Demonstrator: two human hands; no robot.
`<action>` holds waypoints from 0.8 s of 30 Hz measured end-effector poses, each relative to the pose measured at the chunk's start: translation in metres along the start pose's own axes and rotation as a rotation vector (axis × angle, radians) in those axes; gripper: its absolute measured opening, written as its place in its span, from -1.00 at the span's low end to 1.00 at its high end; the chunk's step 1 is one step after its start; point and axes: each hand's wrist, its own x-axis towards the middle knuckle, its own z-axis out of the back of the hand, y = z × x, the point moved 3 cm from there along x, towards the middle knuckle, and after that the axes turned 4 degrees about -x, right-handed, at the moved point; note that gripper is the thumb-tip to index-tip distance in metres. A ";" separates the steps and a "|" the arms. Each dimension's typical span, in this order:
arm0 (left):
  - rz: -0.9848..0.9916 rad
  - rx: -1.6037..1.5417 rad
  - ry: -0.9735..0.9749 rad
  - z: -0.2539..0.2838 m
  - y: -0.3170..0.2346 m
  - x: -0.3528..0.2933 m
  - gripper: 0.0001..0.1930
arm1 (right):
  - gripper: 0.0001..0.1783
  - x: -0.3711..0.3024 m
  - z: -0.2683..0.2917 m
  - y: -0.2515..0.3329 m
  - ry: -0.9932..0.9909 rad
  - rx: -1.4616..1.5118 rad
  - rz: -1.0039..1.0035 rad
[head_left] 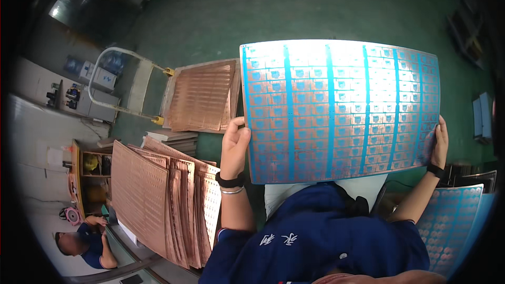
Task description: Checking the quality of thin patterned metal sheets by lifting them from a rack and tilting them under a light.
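Out in front of me I hold a large copper circuit board panel [310, 121] printed with blue bands and rows of small blue shapes. Light glares white across its upper middle. My left hand [235, 147] grips the left edge, thumb on the printed face and fingers behind. On the opposite edge, my right hand [441, 139] is closed around the side; some of its fingers are hidden by the panel. To the left of my left forearm leans a stack of bare copper panels [139, 184]. Another blue-printed panel [452, 226] stands by my right elbow.
More copper panels [200, 97] lie flat beside a white-handled trolley [139, 87] at the upper left. A person [92, 244] sits at a table at the lower left, near wooden shelves [93, 173]. Green floor [210, 10] stretches beyond the held panel.
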 end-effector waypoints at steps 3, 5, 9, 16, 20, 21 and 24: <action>-0.064 0.035 -0.008 0.004 0.002 0.000 -0.76 | -0.62 0.005 -0.002 0.001 -0.067 0.005 0.064; -0.151 0.003 -0.058 0.006 0.000 -0.003 -0.79 | -0.63 0.014 0.016 -0.007 -0.100 -0.013 0.090; -0.298 0.100 -0.022 0.009 0.005 -0.001 -0.86 | -0.71 0.031 0.039 -0.022 0.022 0.199 0.200; -0.370 0.110 0.120 -0.024 0.007 0.010 -0.82 | -0.57 -0.011 -0.084 0.031 0.233 0.752 0.156; -0.090 -0.103 0.011 -0.017 0.014 -0.001 -0.72 | -0.46 -0.010 -0.091 0.024 0.118 0.840 -0.008; -0.110 -0.081 -0.019 -0.014 0.008 -0.006 -0.72 | -0.46 -0.007 -0.106 0.023 0.105 0.846 -0.027; -0.062 -0.188 -0.083 -0.011 0.009 0.008 -0.46 | -0.45 -0.021 -0.120 0.053 -0.005 0.779 -0.054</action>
